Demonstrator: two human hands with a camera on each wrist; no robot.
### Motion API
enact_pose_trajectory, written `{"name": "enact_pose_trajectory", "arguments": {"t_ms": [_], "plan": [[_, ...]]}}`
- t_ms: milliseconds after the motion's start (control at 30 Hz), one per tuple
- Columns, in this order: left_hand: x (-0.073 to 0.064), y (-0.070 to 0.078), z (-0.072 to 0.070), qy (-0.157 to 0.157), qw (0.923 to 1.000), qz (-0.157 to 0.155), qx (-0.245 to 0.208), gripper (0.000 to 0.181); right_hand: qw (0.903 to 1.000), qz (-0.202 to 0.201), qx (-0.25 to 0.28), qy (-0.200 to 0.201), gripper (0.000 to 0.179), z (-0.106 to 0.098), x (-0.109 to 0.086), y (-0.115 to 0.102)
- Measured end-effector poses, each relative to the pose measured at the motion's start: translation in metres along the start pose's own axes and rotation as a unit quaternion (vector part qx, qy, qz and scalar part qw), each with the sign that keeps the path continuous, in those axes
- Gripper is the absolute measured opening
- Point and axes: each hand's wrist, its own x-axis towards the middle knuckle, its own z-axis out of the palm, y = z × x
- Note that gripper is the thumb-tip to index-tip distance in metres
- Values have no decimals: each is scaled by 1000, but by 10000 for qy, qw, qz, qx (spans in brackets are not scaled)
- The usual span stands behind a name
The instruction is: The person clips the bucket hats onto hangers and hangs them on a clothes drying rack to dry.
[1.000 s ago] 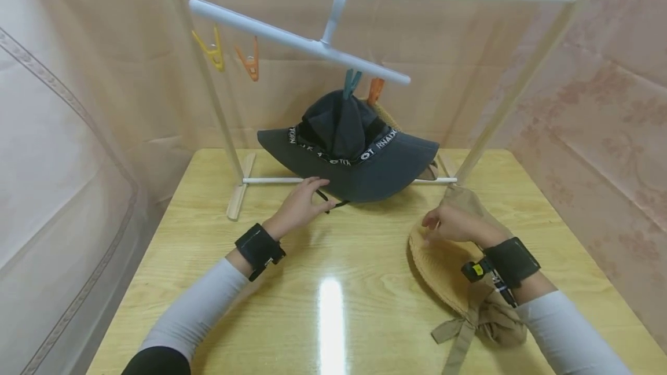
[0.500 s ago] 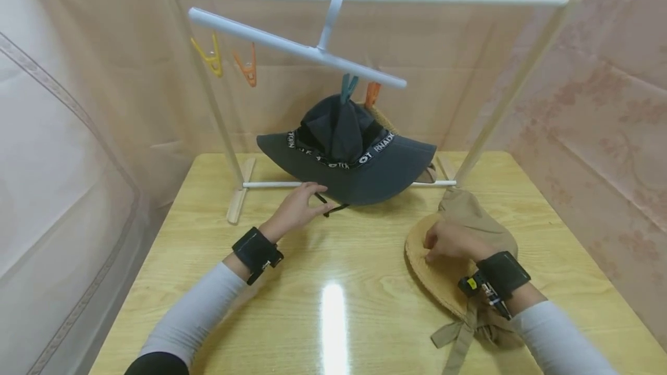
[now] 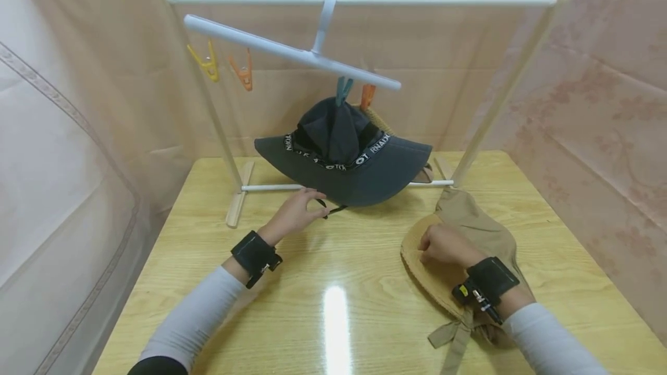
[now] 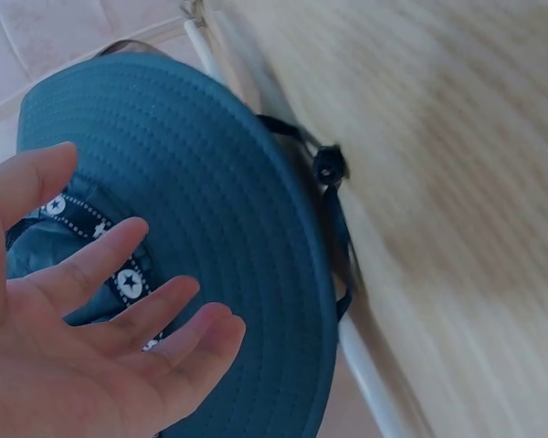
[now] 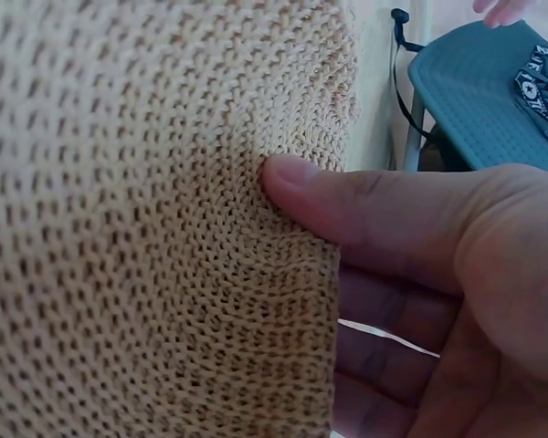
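A dark wide-brimmed hat (image 3: 359, 184) with a lettered band hangs from a teal clothespin (image 3: 343, 90). My left hand (image 3: 294, 213) is by the lower left edge of its brim, fingers relaxed and apart. In the left wrist view, nothing lies between the spread fingers and thumb, and the hat's black chin cord (image 4: 329, 164) hangs past the brim. On the table's right side lies a tan hat (image 3: 424, 271) with a knitted-looking brim and brown cloth (image 3: 484, 221). My right hand (image 3: 450, 245) pinches that brim, thumb on the weave (image 5: 164, 219) and fingers behind it.
A white rod rack (image 3: 443, 0) stands at the table's back, carrying a tilted white hanger (image 3: 281, 46). Yellow (image 3: 208, 65) and orange (image 3: 244, 74) clothespins hang at its left. Another orange clothespin (image 3: 367, 96) holds a tan hat behind the dark one. Brown ties (image 3: 450, 334) trail frontward.
My right hand has moved slightly down with the tan brim, and more of its brown cloth shows behind the hand. The left hand stays by the dark brim. The head view has shifted a little.
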Motion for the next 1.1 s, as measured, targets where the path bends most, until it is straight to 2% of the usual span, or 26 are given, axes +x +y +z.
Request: {"name": "enact_pose_trajectory", "arguments": {"t_ms": [200, 433, 600, 733, 1100], "plan": [[-4, -1, 1, -240, 9994, 241, 38, 44, 10000, 40, 16, 11, 6, 3, 0, -1], [-8, -4, 1, -568, 9981, 217, 15, 44, 10000, 21, -10, -33, 7, 4, 0, -1], [-9, -4, 4, -770, 9965, 264, 184, 44, 10000, -79, -41, -29, 6, 2, 1, 0], [-9, -3, 3, -807, 9961, 281, 234, 44, 9998, -182, 4, -24, 6, 1, 2, 0], [-14, -3, 3, -807, 9963, 219, 186, 44, 9940, -717, 765, -302, 14, -12, -1, -6]]}}
